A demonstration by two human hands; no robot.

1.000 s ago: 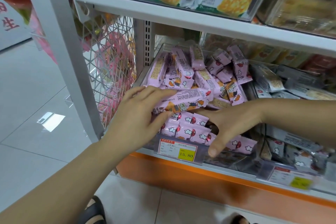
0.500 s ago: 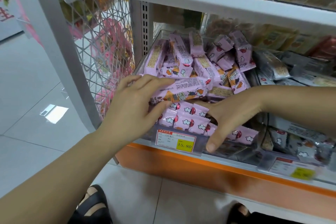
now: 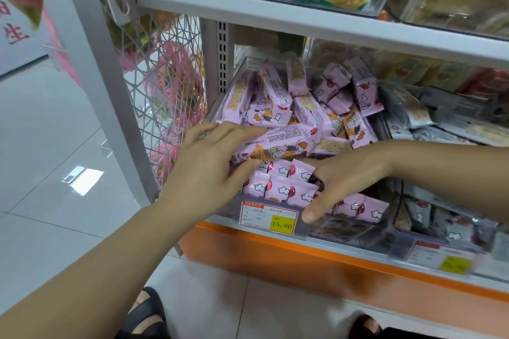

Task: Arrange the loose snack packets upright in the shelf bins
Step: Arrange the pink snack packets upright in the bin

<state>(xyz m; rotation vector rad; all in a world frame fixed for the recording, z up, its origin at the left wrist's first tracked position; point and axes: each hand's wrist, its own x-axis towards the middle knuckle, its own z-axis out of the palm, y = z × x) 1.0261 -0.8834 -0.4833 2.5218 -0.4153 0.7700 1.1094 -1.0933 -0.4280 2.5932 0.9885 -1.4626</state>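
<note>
Along the front wall of the clear shelf bin, a row of small pink packets stands upright, and a long pink packet lies crosswise just above that row. The left hand grips this long packet at its 9 o'clock end, with its fingers laid along the top and the thumb pressed up from below. The right hand comes in from 3 o'clock. Its thumb hangs down over the bin's front wall beside the price tag, and its forefinger reaches under the long packet. Its other fingers dig in among the upright row, so whether they hold anything cannot be told. Toward 12 o'clock from the hands, loose pink packets lie heaped at all angles in the back of the bin. Grey packets lie at 3 o'clock of the bin.
</note>
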